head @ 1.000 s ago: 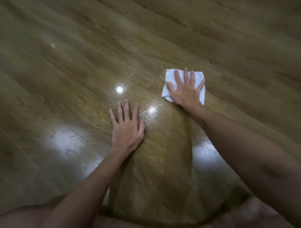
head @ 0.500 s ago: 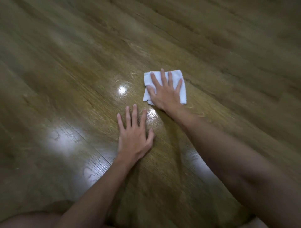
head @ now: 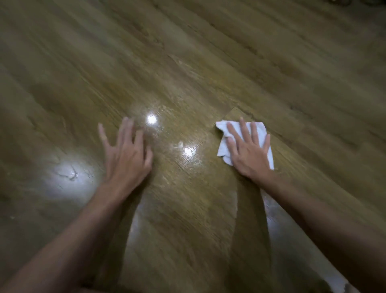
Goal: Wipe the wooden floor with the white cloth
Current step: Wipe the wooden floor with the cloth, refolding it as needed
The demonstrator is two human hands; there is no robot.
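Note:
A small white cloth lies flat on the glossy wooden floor, right of centre. My right hand presses it down with straight, spread fingers and covers most of it. My left hand is to the left of the cloth, blurred, fingers spread and straight, over bare floor and holding nothing. Both forearms reach in from the bottom edge.
Bright light reflections shine on the planks between and left of my hands. A dark object shows at the top right edge. Something pale shows at the bottom right corner.
My right hand has slid the cloth to the right, away from my left hand. My left hand has shifted left and is blurred with motion.

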